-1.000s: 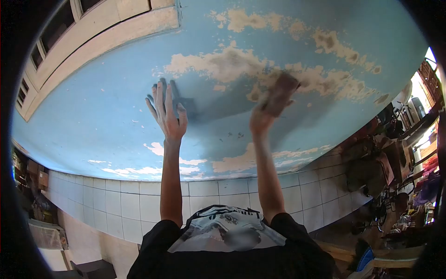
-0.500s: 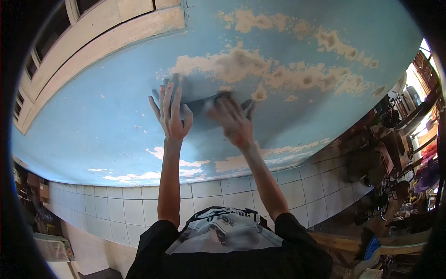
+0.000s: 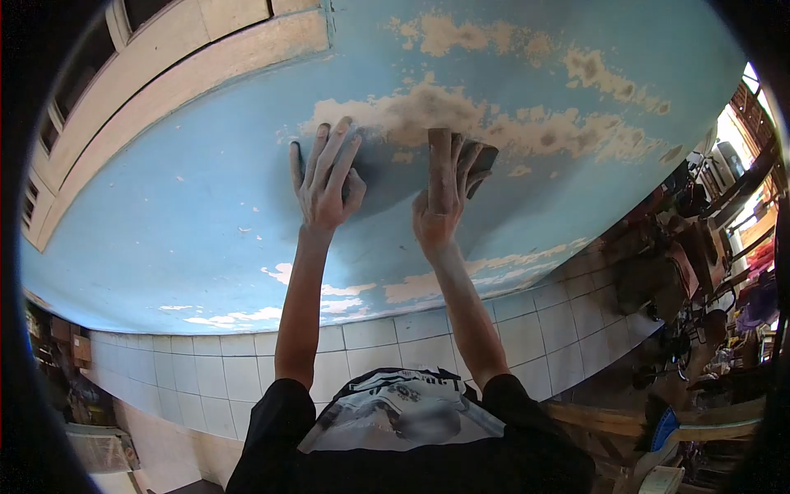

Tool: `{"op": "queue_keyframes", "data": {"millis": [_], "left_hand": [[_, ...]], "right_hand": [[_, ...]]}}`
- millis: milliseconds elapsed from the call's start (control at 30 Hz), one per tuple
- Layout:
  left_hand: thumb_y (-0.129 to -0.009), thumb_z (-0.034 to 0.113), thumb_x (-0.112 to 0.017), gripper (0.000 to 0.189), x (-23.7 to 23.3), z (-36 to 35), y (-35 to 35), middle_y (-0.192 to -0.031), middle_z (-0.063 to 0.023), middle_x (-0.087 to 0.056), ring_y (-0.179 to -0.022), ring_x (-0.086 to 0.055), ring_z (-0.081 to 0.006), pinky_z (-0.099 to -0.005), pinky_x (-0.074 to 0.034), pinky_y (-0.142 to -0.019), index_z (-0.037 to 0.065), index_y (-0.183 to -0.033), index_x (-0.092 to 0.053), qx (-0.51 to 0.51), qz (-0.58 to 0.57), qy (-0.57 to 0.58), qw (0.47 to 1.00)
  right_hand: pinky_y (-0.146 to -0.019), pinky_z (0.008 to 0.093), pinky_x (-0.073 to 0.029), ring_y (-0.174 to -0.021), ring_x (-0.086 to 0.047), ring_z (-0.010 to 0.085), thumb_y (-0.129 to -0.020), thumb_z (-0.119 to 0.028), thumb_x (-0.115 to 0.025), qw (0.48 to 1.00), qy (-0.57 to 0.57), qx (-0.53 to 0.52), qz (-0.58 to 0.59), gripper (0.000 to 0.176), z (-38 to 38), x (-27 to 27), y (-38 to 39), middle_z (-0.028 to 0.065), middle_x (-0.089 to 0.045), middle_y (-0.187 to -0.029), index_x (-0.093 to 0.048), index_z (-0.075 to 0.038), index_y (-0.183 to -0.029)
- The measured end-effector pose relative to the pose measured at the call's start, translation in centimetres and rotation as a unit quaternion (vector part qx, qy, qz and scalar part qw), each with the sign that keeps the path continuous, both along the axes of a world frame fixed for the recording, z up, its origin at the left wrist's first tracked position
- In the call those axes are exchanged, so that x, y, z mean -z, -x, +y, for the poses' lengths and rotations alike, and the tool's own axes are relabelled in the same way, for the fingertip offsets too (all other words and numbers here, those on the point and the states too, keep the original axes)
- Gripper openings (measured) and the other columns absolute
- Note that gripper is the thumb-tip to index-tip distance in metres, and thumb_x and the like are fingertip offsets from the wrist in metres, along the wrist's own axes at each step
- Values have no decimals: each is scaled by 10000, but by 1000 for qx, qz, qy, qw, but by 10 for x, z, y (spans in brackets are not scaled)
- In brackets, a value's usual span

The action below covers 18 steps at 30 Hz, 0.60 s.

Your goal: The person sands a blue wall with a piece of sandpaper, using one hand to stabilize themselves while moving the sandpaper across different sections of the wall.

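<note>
Right hand (image 3: pixel 439 216) clamps a sanding block (image 3: pixel 439 163) (long axis upright) against the blue wall (image 3: pixel 164 206), just right of the splayed left hand (image 3: pixel 326 188).

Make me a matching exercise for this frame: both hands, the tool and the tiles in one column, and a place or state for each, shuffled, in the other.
Things
1. left hand
2. right hand
3. sanding block
4. white tiles

Places or states
a. in a band below the blue wall
b. open, fingers spread flat on the paint
c. brown, pressed to the wall near peeled patches
d. closed round a tool

Pairs: 1-b, 2-d, 3-c, 4-a
</note>
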<state>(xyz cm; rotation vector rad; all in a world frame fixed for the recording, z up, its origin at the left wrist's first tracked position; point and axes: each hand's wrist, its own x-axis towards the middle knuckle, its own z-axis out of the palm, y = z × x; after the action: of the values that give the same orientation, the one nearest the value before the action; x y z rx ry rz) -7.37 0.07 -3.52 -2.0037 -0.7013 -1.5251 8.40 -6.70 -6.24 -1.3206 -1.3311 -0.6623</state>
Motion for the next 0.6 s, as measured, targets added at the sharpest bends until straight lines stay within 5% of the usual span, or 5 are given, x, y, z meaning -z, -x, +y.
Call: {"op": "queue_keyframes", "data": {"millis": [167,367,467,600], "left_hand": [[-725,63,-489,446,3,5,-5,-1258,-25,-542,-1229,-443,-232,-466,-177,-1081,133,-1155,-583,-29,-10,-26,999],[-711,64,-497,455,1,4,-5,-1260,-14,-542,-1226,-448,-230,-455,-183,-1080,141,-1149,-591,-64,4,-28,998],[-675,70,-512,452,3,7,-4,-1230,28,-565,-1176,-496,-192,-432,-209,-1072,184,-1096,-629,-67,-21,-46,996],[-708,59,-489,426,6,7,-4,-1235,-19,-561,-1209,-468,-236,-449,-186,-1080,122,-1110,-616,-59,-5,-50,997]], "right_hand": [[-1002,689,-60,-1305,-223,456,-731,91,-442,990,79,-93,-64,651,3,69,7,166,-376,-1382,-389,-103,-1350],[-1012,673,-118,-1267,-304,460,-655,113,-442,982,-54,-183,-4,687,15,49,6,155,-470,-1311,-426,-76,-1316],[-1020,649,-160,-1240,-346,465,-642,122,-448,961,-20,-275,-13,669,9,64,-3,155,-481,-1301,-455,-61,-1285],[-1010,560,-295,-1189,-412,451,-771,120,-400,981,-105,-158,29,444,15,46,11,201,-545,-1203,-545,-4,-1172]]}}
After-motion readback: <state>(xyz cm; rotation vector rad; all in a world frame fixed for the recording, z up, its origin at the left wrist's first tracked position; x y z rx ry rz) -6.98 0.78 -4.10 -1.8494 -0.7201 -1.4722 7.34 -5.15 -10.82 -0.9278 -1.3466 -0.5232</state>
